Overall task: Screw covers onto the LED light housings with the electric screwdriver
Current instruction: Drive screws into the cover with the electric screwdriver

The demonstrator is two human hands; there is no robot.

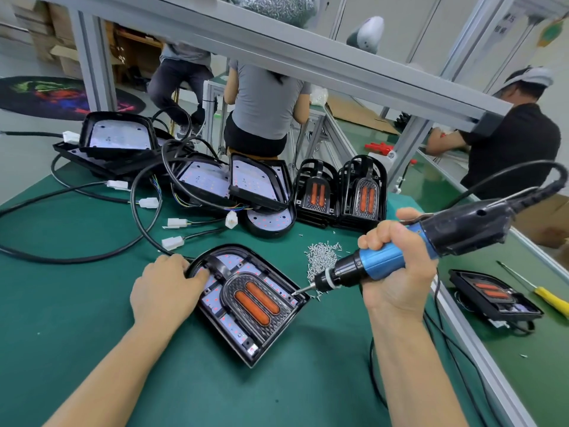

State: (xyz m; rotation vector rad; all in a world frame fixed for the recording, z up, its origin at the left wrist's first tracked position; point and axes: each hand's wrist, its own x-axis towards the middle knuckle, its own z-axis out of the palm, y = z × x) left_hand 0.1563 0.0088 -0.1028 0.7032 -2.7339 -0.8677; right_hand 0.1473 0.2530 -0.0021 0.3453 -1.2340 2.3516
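A black LED light housing (228, 326) lies on the green mat in front of me, with a black cover (257, 298) carrying two orange lenses set into it. My left hand (164, 288) rests on the housing's upper left corner, fingers pressing its rim. My right hand (397, 266) grips the blue and black electric screwdriver (431, 241). Its bit tip (295, 292) touches the cover's right edge near a screw hole. A pile of small silver screws (321, 257) lies just right of the housing.
Open housings with LED boards (255, 183) and tangled black cables with white connectors (172, 241) crowd the back of the mat. Two stacks of covers (361, 192) stand behind the screws. A finished light (492, 295) and a yellow screwdriver (551, 298) lie right. People sit beyond.
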